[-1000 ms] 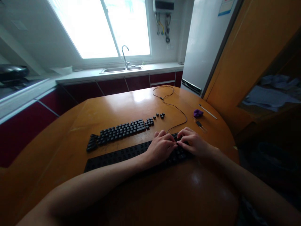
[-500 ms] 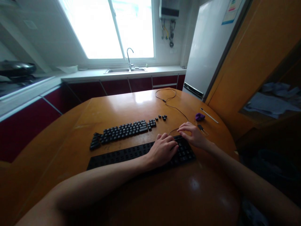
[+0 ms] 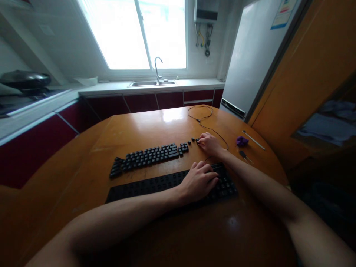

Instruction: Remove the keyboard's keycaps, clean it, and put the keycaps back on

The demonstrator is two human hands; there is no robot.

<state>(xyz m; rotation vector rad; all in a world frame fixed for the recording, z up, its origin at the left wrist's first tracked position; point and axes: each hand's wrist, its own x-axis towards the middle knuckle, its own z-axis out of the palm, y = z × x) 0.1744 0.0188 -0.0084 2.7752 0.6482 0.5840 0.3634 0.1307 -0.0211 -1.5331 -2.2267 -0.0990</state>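
A black keyboard [image 3: 155, 183] lies on the table, its left and middle part bare of keycaps; keys still sit on its right end. My left hand [image 3: 197, 181] rests over the keyboard beside those keys, its fingers loosely apart. Behind the keyboard, loose black keycaps [image 3: 151, 156] lie in rows, with a few smaller ones [image 3: 193, 139] to their right. My right hand [image 3: 210, 143] reaches to the rightmost of these, thumb and fingers pinched at a black keycap [image 3: 197, 141]. The fingers partly cover that keycap.
A thin black cable [image 3: 214, 130] loops across the wooden table [image 3: 133, 126]. On the right lie a purple cloth [image 3: 241, 141], a small black-handled wire tool [image 3: 244, 155] and a thin pale stick [image 3: 254, 140]. Beyond the table are a counter with a sink [image 3: 144, 83] and a fridge [image 3: 247, 63].
My right hand has moved from above the keyboard's right end, away and to the left, to the small loose keycaps, and its fingers have closed. My left hand stays on the keyboard.
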